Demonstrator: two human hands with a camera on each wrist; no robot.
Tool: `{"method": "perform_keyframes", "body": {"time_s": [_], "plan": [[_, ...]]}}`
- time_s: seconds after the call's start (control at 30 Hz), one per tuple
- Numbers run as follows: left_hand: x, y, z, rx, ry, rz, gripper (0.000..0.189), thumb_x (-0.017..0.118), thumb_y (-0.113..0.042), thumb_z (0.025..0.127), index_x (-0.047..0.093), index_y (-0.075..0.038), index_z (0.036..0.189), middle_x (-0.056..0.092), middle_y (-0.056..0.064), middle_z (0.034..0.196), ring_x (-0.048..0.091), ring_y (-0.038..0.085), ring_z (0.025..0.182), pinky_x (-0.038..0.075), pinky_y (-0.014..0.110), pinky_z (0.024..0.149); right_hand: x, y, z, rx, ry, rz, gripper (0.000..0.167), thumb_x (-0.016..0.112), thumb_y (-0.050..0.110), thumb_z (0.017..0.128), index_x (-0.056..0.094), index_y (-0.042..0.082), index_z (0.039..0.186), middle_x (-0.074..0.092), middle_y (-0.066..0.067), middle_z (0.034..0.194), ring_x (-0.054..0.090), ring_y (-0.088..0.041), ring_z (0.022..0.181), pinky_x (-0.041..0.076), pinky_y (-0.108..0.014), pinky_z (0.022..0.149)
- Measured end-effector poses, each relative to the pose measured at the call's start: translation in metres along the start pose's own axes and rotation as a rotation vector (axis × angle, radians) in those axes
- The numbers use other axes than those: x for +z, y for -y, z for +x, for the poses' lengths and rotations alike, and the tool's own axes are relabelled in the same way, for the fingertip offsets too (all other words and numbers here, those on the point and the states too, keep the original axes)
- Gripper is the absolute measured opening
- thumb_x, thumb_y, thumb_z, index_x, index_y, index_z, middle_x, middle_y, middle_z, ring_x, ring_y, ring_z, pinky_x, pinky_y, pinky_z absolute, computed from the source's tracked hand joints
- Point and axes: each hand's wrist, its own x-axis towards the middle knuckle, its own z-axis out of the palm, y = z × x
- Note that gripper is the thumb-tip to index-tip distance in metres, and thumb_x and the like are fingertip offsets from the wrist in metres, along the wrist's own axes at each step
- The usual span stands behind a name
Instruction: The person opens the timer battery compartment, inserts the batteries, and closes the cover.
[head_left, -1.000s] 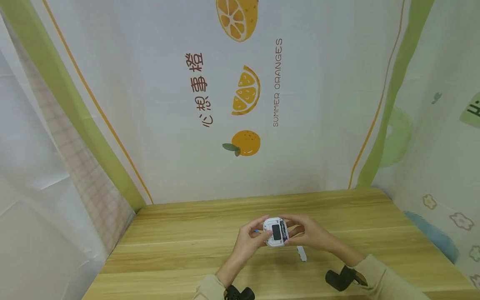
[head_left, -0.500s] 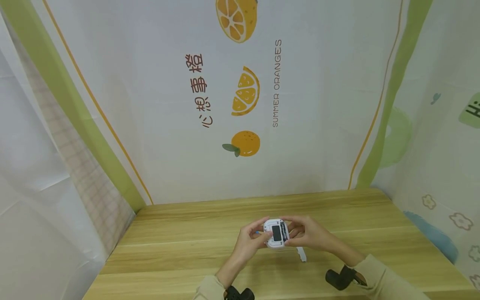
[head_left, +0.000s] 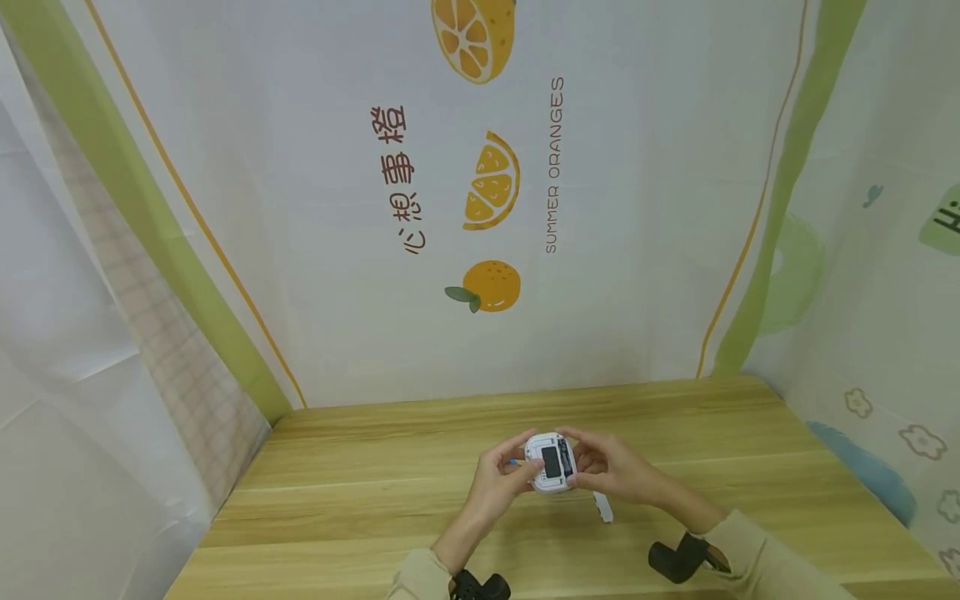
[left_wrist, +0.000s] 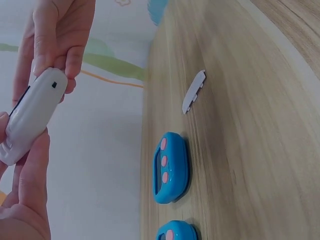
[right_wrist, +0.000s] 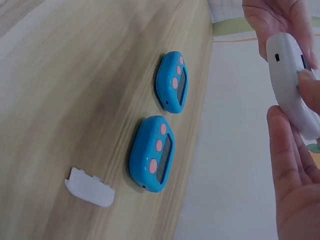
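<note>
Both hands hold a white digital timer (head_left: 551, 463) above the table, its back turned up toward the head camera. A black rectangle (head_left: 552, 462) sits mid-back, and an uncovered battery slot with dark contents runs along the right side. My left hand (head_left: 501, 475) grips the left side, thumb on the back, fingers at the far edge. My right hand (head_left: 617, 468) pinches the right side, with its thumb by the near end of the slot. Beneath, a white battery cover (right_wrist: 90, 188) lies on the wood. The timer's front is hidden in the head view.
Two blue timers with pink buttons lie on the wooden table (head_left: 360, 492): one blue timer (right_wrist: 152, 154) nearer the cover, another blue timer (right_wrist: 171, 82) beyond it. The hands mostly hide them in the head view. A printed curtain (head_left: 637, 317) hangs behind the table.
Both hands have lifted the timer very slightly and tilted it a little. The right thumb has shifted slightly at the slot's near end. The cover stays in place.
</note>
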Motion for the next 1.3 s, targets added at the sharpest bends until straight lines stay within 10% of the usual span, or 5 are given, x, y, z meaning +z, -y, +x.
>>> {"method": "perform_keyframes", "body": {"time_s": [0.3,0.57,1.3], "plan": [[-0.002,0.021,0.008,0.007,-0.030,-0.021,0.045,0.061,-0.004,0.082,0.048,0.000,0.126,0.055,0.012,0.093,0.057,0.015,0.071,0.054,0.031,0.067,0.005,-0.008,-0.001,-0.030,-0.013,0.053,0.056,0.062,0.003,0.081,0.033,-0.002,0.129,0.056,-0.017,0.088,0.058,-0.015,0.072,0.054,-0.028,0.061],[0.003,0.005,-0.001,0.005,-0.030,0.001,0.042,0.059,0.000,0.082,0.049,0.004,0.123,0.055,0.014,0.091,0.057,0.015,0.070,0.054,0.031,0.067,0.007,-0.012,-0.001,-0.027,-0.020,0.088,0.052,0.061,-0.002,0.080,0.034,-0.005,0.125,0.056,-0.018,0.085,0.059,-0.018,0.068,0.054,-0.029,0.059],[-0.005,0.028,0.005,0.027,0.008,0.002,0.046,0.060,-0.007,0.083,0.046,0.000,0.126,0.055,0.012,0.097,0.057,0.013,0.073,0.054,0.031,0.068,-0.018,-0.019,-0.012,0.289,-0.045,0.014,0.040,0.054,0.015,0.089,0.045,-0.007,0.121,0.063,-0.010,0.084,0.061,-0.019,0.074,0.053,-0.030,0.063]]}}
